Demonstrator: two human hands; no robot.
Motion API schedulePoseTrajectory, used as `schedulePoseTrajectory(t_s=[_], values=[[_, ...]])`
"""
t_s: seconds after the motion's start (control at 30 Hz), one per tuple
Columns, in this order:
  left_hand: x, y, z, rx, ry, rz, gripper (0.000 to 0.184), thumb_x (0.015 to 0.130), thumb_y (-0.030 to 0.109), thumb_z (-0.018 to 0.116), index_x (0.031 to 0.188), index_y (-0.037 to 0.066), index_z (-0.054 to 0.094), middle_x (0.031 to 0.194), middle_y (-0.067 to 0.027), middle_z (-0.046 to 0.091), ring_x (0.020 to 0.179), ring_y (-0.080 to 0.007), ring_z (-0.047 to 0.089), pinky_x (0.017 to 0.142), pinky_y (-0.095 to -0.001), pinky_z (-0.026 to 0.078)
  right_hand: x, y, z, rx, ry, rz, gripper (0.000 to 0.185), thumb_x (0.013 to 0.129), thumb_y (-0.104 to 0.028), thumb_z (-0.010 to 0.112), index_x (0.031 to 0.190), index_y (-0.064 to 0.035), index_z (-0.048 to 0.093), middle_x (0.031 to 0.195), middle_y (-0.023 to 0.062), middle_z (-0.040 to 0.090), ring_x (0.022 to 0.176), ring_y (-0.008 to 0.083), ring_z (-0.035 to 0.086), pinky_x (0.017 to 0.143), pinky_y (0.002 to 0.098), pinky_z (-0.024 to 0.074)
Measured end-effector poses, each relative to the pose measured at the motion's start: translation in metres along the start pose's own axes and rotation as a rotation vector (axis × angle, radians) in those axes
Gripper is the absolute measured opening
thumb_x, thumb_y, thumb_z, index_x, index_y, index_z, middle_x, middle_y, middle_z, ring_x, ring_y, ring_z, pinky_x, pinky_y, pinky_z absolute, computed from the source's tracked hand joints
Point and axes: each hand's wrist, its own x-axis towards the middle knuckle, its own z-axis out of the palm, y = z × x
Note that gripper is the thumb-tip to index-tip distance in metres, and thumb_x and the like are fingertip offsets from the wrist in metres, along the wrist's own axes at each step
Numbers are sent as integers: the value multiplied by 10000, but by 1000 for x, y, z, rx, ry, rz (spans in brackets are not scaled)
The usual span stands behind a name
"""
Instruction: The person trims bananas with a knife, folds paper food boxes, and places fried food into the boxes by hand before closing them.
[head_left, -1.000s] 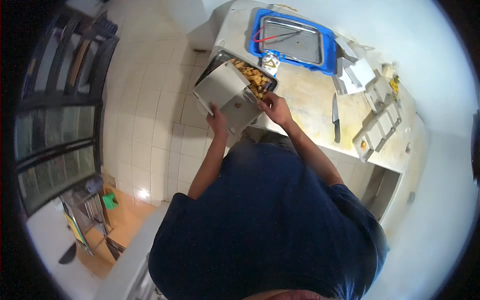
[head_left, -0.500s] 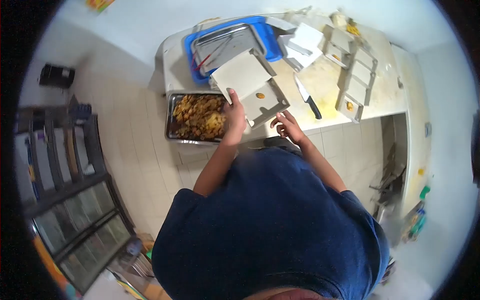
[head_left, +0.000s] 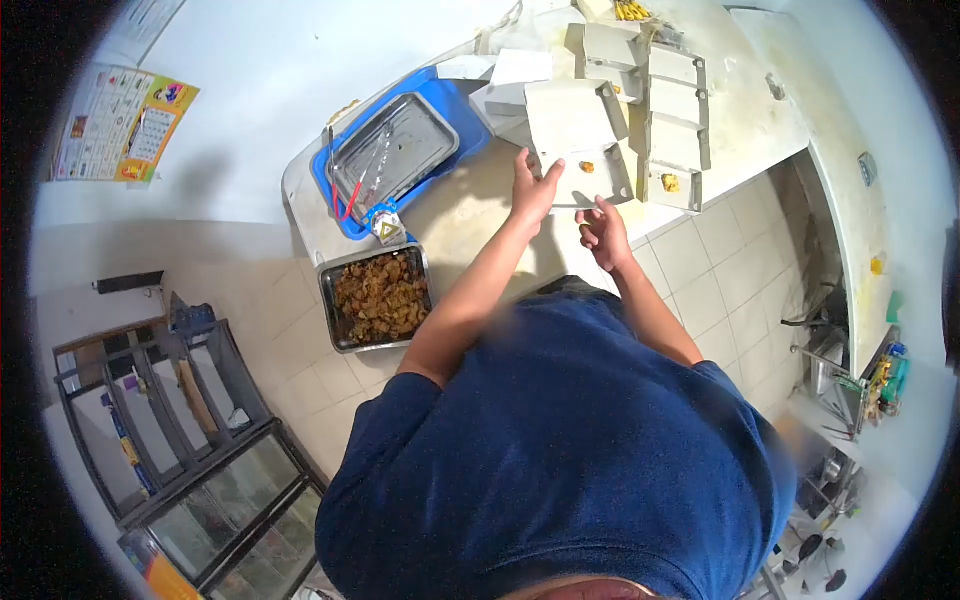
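Note:
An opened white cardboard box point(head_left: 575, 120) is at the counter's front right, its lid folded back, with one small brown fried piece point(head_left: 587, 167) in its base. My left hand point(head_left: 535, 195) is at the box's left side, thumb over the wall and fingers outside it, gripping it. Just below the front edge is my right hand point(head_left: 606, 238), index finger raised to the edge and the other fingers loosely bent; I see nothing held in it. To the left, a metal tray point(head_left: 427, 290) is full of brown fried pieces point(head_left: 380, 300).
Further right, another open box point(head_left: 675, 125) holds a fried piece; more boxes point(head_left: 612, 50) stand behind. A blue tray point(head_left: 325, 185) at the back left holds a metal tray point(head_left: 395, 140) and red-handled tongs point(head_left: 348, 203). A blue-and-white packet point(head_left: 385, 222) lies beside it.
The cardboard box has moved right with my left hand, closer to the other boxes. My right hand stays by its front edge. The knife is now hidden. The view has shifted.

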Motion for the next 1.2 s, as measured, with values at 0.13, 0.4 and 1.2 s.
schedulePoseTrajectory(t_s=[0.13, 0.4, 1.2], values=[[12, -19, 9, 80, -124, -109, 829, 875, 402, 690, 1472, 40, 242, 1456, -233, 366, 1321, -289, 408, 1036, -413, 376, 24, -18, -22, 20, 36, -26, 359, 956, -433, 482, 798, -111, 502, 771, 22, 577, 455, 93, 337, 428, 255, 271], [27, -55, -8, 159, -318, -333, 442, 912, 351, 628, 1258, 90, 542, 1110, -54, 640, 990, -167, 591, 837, -320, 464, 101, -37, -70, 118, 122, -8, 388, 966, -404, 478, 759, -84, 551, 638, -9, 465, 439, 101, 332, 415, 266, 252], [185, -28, 8, -735, 157, -503, 757, 892, 511, 647, 1311, -47, 355, 1203, -166, 516, 1018, -282, 590, 859, -353, 523, 225, -63, -98, 119, 298, 23, 300, 924, -425, 559, 982, -135, 509, 775, -7, 571, 501, 85, 336, 448, 245, 251]])
